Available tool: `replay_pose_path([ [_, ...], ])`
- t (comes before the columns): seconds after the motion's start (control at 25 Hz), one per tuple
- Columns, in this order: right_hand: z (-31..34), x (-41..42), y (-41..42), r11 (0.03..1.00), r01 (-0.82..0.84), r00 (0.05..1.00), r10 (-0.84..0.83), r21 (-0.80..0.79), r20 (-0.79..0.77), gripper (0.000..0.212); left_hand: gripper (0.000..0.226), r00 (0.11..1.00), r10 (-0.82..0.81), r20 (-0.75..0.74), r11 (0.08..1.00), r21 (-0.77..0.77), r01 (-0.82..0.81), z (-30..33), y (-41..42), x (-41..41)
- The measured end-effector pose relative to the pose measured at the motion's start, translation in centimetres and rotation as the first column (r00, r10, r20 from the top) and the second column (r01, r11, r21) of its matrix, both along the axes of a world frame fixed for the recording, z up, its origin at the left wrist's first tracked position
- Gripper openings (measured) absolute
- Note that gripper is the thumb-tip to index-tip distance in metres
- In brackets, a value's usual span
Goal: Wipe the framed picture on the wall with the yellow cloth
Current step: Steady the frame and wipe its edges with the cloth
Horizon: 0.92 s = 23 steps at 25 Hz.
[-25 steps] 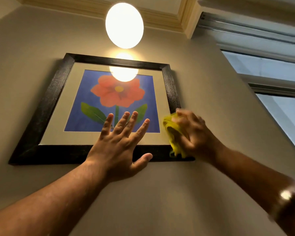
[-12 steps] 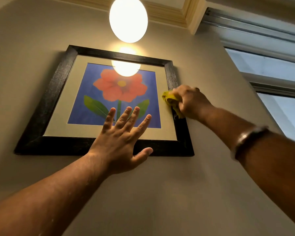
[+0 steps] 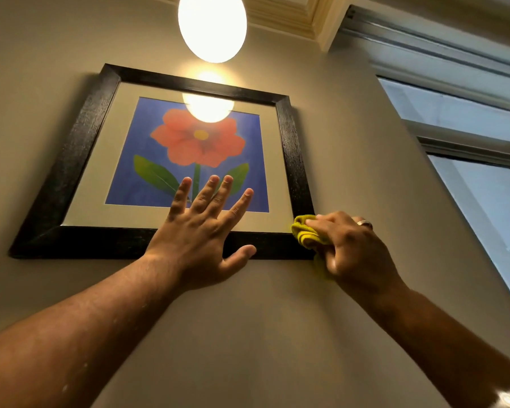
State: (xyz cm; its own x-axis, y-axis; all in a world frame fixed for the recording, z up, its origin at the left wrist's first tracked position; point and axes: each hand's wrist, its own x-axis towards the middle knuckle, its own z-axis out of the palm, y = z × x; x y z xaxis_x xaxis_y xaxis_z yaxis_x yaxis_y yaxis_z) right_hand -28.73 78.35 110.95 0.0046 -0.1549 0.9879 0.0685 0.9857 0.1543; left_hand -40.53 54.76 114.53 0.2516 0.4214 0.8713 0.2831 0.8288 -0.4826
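Left hand (image 3: 202,231) flat, fingers (image 3: 206,191) spread wide, palm across the bottom rail of the framed picture (image 3: 171,160), fingertips on the glass. Right hand (image 3: 351,248) has its fingers closed around the bunched yellow cloth (image 3: 305,231), pressed at the frame's lower right corner. Half a second back I saw that hand higher, on the right rail; it has come down to the corner. Left hand unmoved. The picture hangs on the wall (image 3: 277,334) below the lamp (image 3: 212,25): black frame, cream mount, red flower on blue, lamp glare on the glass.
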Motion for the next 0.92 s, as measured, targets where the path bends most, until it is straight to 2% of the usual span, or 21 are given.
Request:
replay_pose_path([
  [0.16,-2.9,-0.1,0.6,0.992,0.054,0.998,-0.058,0.117,0.03,0.039,0.085,1.0,0.002,-0.003,1.0,0.002,-0.002,0.0,0.1,-0.1],
  [0.2,-2.1,0.3,0.9,0.992,0.066,0.997,-0.07,0.106,0.032,0.039,0.085,1.0,0.003,-0.003,1.0,0.003,-0.003,0.0,0.1,-0.1],
  [0.32,1.2,0.6,0.7,0.992,0.075,0.997,-0.078,-0.096,-0.021,0.039,0.085,1.0,0.002,-0.012,1.0,-0.001,-0.002,0.1,0.1,-0.1],
  [0.36,1.0,0.6,0.3,0.991,0.1,0.994,-0.103,-0.092,-0.029,0.04,0.085,1.0,0.001,-0.013,1.0,-0.001,-0.001,0.1,0.1,0.0],
  [0.44,-1.6,0.1,-0.1,0.979,0.192,0.981,-0.191,0.07,-0.02,0.041,0.085,1.0,0.001,-0.014,1.0,-0.003,-0.001,0.1,0.1,-0.2],
  [0.52,-3.6,0.4,-0.1,0.959,0.208,0.977,-0.215,0.191,0.015,0.042,0.085,1.0,0.007,-0.019,1.0,-0.005,-0.008,0.1,0.1,-0.2],
  [0.68,0.8,0.9,-0.2,0.985,0.173,0.984,-0.173,-0.012,-0.035,0.037,0.085,1.0,-0.001,-0.023,1.0,0.0,0.001,0.1,0.0,-0.1],
  [0.76,-0.3,0.4,-0.7,0.978,0.185,0.982,-0.181,0.096,-0.048,0.034,0.085,1.0,0.006,-0.023,1.0,-0.003,-0.006,0.0,0.1,-0.1],
  [0.84,-2.5,0.6,-0.5,0.951,0.179,0.979,-0.198,0.253,0.054,0.037,0.085,1.0,0.01,-0.015,1.0,-0.004,-0.01,-0.2,0.2,-0.1],
  [0.92,-0.5,1.6,0.4,0.96,0.169,0.981,-0.186,0.221,0.059,0.036,0.085,1.0,0.008,-0.026,1.0,0.004,-0.008,0.0,0.1,-0.1],
])
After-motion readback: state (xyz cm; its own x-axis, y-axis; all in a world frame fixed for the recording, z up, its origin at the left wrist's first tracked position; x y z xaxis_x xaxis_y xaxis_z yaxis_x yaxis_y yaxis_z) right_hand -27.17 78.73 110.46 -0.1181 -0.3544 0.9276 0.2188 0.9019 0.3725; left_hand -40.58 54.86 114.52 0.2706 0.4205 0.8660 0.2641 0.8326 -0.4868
